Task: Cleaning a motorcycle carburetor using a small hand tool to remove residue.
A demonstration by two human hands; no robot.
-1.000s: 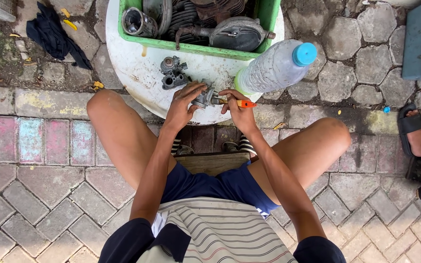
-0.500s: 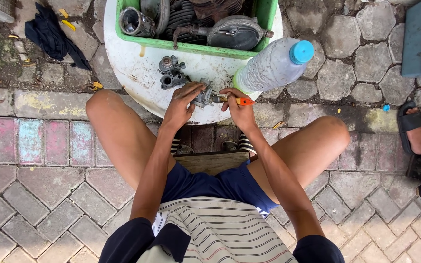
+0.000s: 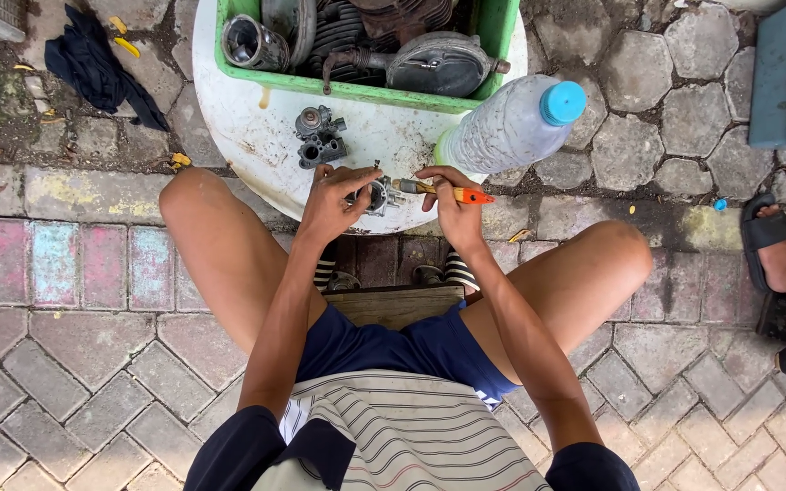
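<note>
1. White and round, a low table (image 3: pixel 256 136) is seen from above on stone paving, with a person seated before it, knees spread to either side.
2. Its far half is taken up by a green crate (image 3: pixel 366 91) of greasy engine parts; a plastic bottle (image 3: pixel 502 127) with a blue cap is laid on its side just beside the crate.
3. A grey metal part (image 3: pixel 320 136) is left on the table, near the left hand.
4. A small metal engine part (image 3: pixel 377 194) is gripped at the table's near edge by the left hand (image 3: pixel 334 200), fingers curled around it.
5. An orange-handled brush (image 3: pixel 443 191) is held in the right hand (image 3: pixel 452 205), bristles touching the part.
6. Brushing clean appears to be in hand; next, the part would likely need turning to expose an unbrushed face.
</note>
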